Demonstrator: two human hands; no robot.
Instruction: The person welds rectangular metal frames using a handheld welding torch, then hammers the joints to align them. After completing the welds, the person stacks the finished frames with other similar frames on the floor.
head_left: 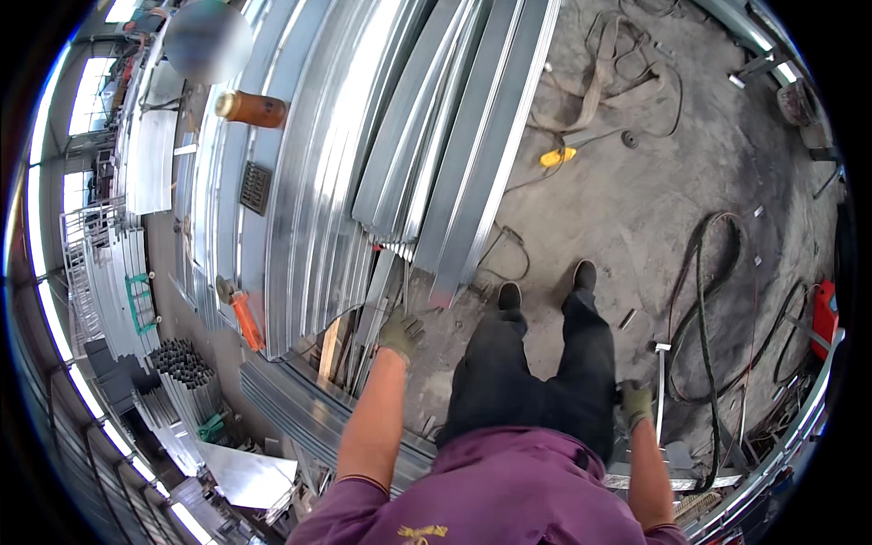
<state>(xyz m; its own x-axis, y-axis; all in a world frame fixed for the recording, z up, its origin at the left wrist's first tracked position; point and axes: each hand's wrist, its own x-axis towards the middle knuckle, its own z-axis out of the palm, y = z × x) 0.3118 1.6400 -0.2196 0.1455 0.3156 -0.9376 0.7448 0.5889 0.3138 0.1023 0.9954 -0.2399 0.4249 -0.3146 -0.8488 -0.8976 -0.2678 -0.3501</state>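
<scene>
Galvanised steel profiles [381,154] lie in a long stack, channel sides nested so the lengths sit flat and do not slide; everything else is placed from this stack. At its near end the left hand [401,332], in a worn green-grey glove, reaches out with fingers spread and loose, hovering at the cut ends of the profiles [400,259]; it grips nothing, though whether a fingertip touches metal is hard to say at this angle. To the right of the stack, beyond the person's dark trousers, the gloved right hand [636,402] hangs low beside a thin upright metal bar [660,381]; I cannot tell whether it closes on it. An orange power tool [245,318] rests on the stack's left edge. Black hoses [704,309] loop over the concrete floor [618,200] well right of the stack.
</scene>
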